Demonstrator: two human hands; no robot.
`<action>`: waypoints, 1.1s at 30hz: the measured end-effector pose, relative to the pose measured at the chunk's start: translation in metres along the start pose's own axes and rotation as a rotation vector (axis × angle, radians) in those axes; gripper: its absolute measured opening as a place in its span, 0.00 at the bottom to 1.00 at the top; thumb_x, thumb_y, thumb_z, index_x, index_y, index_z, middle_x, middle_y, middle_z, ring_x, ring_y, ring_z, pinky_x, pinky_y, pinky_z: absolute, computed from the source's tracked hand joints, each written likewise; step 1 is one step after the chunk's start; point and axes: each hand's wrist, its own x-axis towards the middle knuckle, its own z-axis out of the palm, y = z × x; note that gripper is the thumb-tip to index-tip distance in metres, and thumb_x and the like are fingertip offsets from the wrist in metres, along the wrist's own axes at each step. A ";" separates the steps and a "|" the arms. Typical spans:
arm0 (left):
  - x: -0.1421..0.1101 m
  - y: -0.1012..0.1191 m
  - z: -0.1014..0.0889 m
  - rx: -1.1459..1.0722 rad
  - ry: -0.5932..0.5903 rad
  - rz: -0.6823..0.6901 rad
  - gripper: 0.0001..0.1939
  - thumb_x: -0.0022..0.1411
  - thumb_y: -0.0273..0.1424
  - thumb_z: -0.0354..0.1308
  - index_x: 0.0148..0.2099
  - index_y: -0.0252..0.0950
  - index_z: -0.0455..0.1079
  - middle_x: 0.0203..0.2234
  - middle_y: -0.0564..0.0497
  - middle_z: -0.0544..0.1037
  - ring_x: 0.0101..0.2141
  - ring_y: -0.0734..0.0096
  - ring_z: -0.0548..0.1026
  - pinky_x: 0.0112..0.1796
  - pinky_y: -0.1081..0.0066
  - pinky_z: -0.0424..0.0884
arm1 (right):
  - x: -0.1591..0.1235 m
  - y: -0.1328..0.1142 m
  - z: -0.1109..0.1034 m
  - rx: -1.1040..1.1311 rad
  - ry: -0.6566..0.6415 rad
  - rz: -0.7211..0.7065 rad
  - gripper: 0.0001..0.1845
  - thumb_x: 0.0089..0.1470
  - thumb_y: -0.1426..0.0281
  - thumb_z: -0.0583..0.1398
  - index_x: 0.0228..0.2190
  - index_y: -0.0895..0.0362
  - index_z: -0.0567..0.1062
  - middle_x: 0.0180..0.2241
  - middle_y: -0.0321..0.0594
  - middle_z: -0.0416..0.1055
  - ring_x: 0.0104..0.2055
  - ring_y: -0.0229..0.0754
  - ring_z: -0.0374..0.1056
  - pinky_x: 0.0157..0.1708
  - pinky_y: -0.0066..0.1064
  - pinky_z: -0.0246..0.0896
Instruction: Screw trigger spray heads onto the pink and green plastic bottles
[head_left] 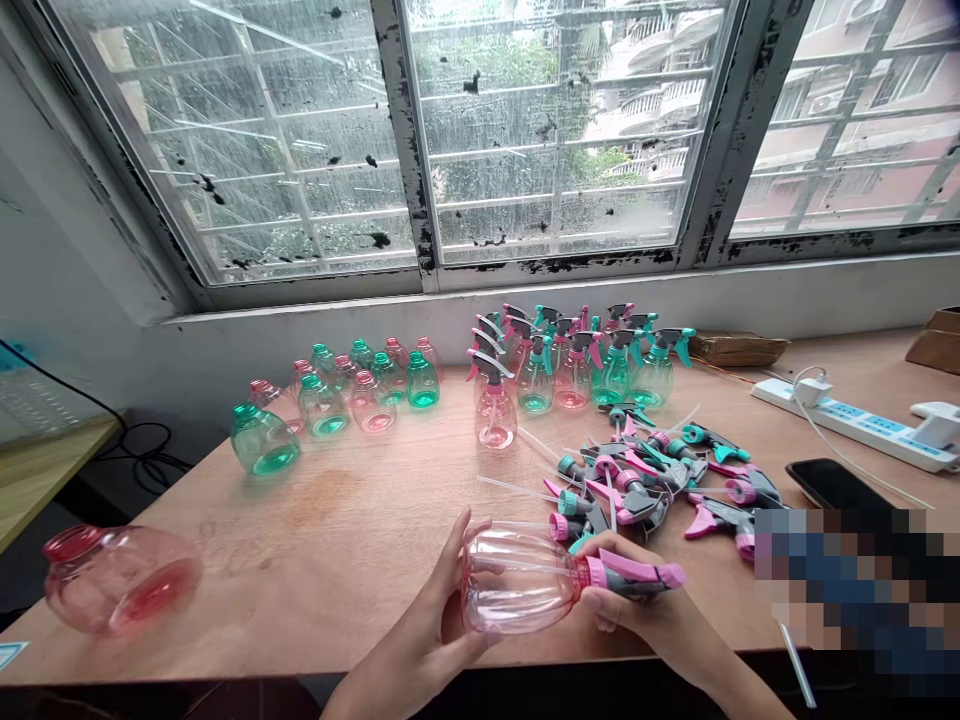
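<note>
Spray bottle [517, 580], pink and sideways: the left hand [429, 630] grasps its body, the right hand [649, 612] grips its spray head [634, 574]. At eight o'clock, a label [12, 655] is unreadable.

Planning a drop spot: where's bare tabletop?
Bare: table between the front-left pink bottle, left hand and headless bottles; a narrower gap between those and the assembled sprayers. Crowded: right of centre, loose spray heads.

held bottle [517, 590]: clear glossy plastic | spray heads [637, 503]: opaque smooth plastic | tabletop [330, 580]: smooth wood-look | window frame [409, 130]: rough, flaking
</note>
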 end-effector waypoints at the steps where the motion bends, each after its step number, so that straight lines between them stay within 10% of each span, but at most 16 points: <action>1: 0.000 0.002 0.000 -0.008 0.006 -0.015 0.50 0.67 0.34 0.64 0.72 0.64 0.30 0.74 0.52 0.43 0.68 0.51 0.56 0.64 0.54 0.60 | 0.000 0.000 0.000 -0.001 0.003 -0.002 0.15 0.53 0.59 0.69 0.36 0.55 0.74 0.22 0.30 0.69 0.22 0.37 0.62 0.24 0.28 0.58; 33: -0.001 0.006 0.001 0.097 0.048 -0.044 0.50 0.66 0.35 0.64 0.74 0.57 0.32 0.73 0.49 0.44 0.69 0.51 0.53 0.68 0.48 0.45 | -0.001 -0.001 0.001 0.016 0.023 0.007 0.15 0.51 0.59 0.70 0.34 0.54 0.74 0.22 0.30 0.68 0.22 0.37 0.62 0.24 0.27 0.60</action>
